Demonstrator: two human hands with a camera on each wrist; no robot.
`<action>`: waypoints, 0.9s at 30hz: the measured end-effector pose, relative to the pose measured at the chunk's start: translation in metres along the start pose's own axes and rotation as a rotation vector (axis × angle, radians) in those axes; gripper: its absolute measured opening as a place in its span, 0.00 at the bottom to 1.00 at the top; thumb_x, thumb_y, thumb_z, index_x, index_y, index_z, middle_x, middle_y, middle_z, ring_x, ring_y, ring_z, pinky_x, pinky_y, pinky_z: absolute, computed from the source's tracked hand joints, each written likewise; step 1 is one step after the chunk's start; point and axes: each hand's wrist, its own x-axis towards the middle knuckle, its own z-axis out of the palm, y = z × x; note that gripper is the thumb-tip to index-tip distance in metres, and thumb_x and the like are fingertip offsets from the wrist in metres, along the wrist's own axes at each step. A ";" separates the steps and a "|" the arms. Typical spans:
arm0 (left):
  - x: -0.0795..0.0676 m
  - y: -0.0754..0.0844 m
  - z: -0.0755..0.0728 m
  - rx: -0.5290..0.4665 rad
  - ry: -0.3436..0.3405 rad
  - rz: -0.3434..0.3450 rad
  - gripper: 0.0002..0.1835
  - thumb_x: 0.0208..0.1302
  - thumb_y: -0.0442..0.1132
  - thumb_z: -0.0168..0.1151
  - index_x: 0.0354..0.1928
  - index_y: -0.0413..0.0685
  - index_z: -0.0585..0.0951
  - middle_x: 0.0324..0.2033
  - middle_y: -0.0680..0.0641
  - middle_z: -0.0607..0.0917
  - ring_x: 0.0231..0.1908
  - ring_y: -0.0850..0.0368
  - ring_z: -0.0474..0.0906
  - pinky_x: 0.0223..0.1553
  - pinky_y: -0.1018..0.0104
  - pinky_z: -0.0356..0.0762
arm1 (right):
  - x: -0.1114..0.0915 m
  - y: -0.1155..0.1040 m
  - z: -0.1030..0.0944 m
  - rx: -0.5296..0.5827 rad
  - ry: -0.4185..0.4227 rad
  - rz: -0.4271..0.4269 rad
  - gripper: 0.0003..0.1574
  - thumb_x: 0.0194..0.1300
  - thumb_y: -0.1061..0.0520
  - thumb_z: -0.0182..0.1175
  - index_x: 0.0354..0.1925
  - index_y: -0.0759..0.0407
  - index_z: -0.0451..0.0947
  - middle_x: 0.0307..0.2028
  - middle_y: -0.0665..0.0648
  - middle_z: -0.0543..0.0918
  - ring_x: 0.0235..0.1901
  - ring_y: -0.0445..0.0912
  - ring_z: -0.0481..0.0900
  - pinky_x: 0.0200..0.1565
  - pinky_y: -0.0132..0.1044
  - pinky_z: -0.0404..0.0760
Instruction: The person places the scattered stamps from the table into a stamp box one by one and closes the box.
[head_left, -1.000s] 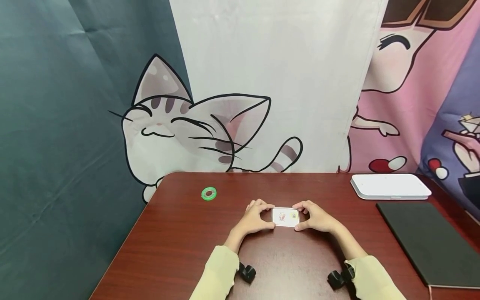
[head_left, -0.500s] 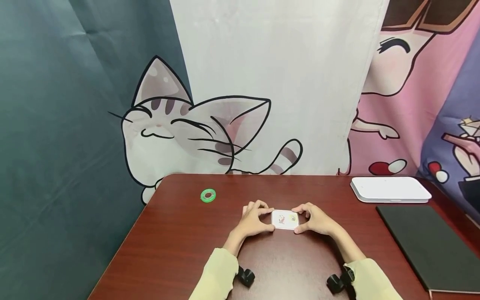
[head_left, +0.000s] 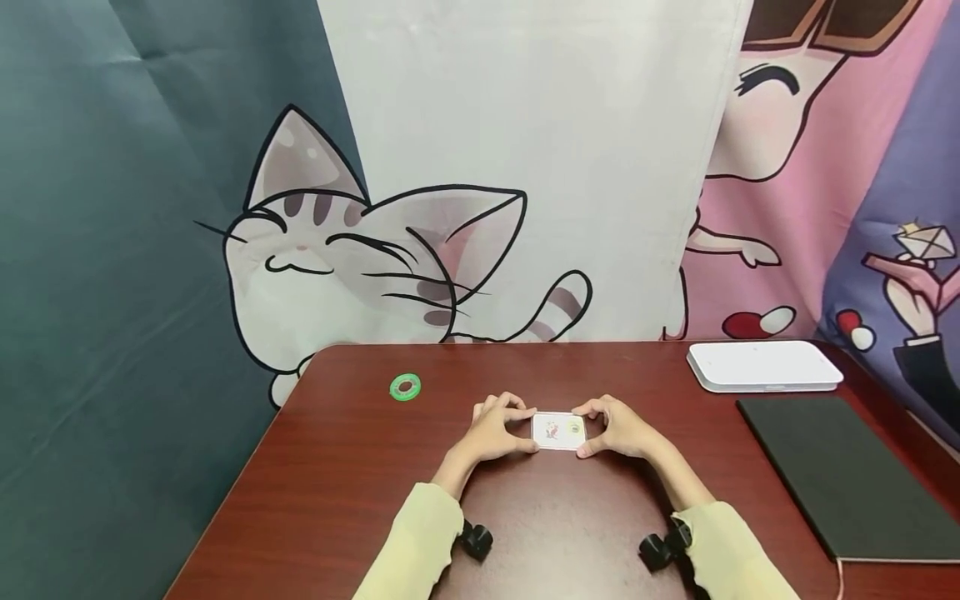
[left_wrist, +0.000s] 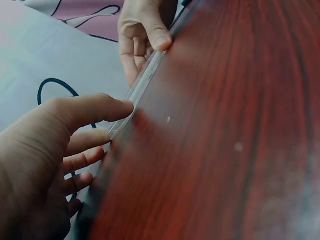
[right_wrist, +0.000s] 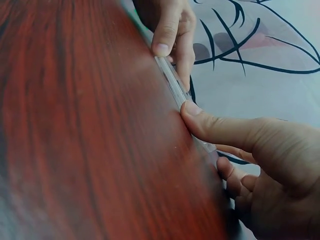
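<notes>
A small flat clear plastic case [head_left: 558, 432] with little coloured pictures on its white top lies flat on the table between the two hands. My left hand [head_left: 491, 431] holds its left end, thumb at the near corner and a finger at the far corner. At the opposite end, my right hand [head_left: 624, 429] grips it the same way. Seen edge-on in the left wrist view, the case [left_wrist: 141, 87] is thin and see-through at its side. The right wrist view shows the right thumb [right_wrist: 197, 117] on its near edge.
A green ring-shaped roll [head_left: 405, 387] lies at the back left of the brown table [head_left: 300, 517]. At the right are a white flat box [head_left: 765, 367] and a large black flat pad [head_left: 851, 479]. A printed curtain [head_left: 600, 167] hangs behind the table.
The head view has shifted slightly, so everything appears a little further left. Both hands still hold the case in the same place on the table.
</notes>
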 end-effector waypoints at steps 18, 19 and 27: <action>-0.006 -0.006 0.008 -0.025 0.035 0.008 0.31 0.46 0.49 0.76 0.57 0.55 0.82 0.50 0.51 0.76 0.52 0.53 0.65 0.60 0.49 0.54 | -0.006 0.009 -0.003 -0.058 -0.073 -0.012 0.37 0.45 0.49 0.77 0.54 0.54 0.79 0.41 0.54 0.76 0.41 0.45 0.70 0.43 0.37 0.66; -0.006 -0.005 0.007 -0.027 0.035 0.009 0.32 0.46 0.50 0.76 0.57 0.55 0.82 0.50 0.51 0.76 0.52 0.53 0.65 0.60 0.49 0.54 | -0.006 0.010 -0.003 -0.042 -0.072 -0.020 0.36 0.46 0.50 0.76 0.54 0.56 0.79 0.41 0.55 0.76 0.40 0.45 0.70 0.43 0.36 0.67; -0.002 -0.005 0.004 -0.003 0.030 0.011 0.32 0.48 0.50 0.75 0.59 0.55 0.80 0.52 0.51 0.76 0.54 0.52 0.65 0.62 0.48 0.53 | 0.000 0.011 -0.005 -0.072 -0.061 -0.024 0.36 0.48 0.48 0.75 0.55 0.56 0.79 0.42 0.55 0.78 0.41 0.45 0.72 0.43 0.38 0.65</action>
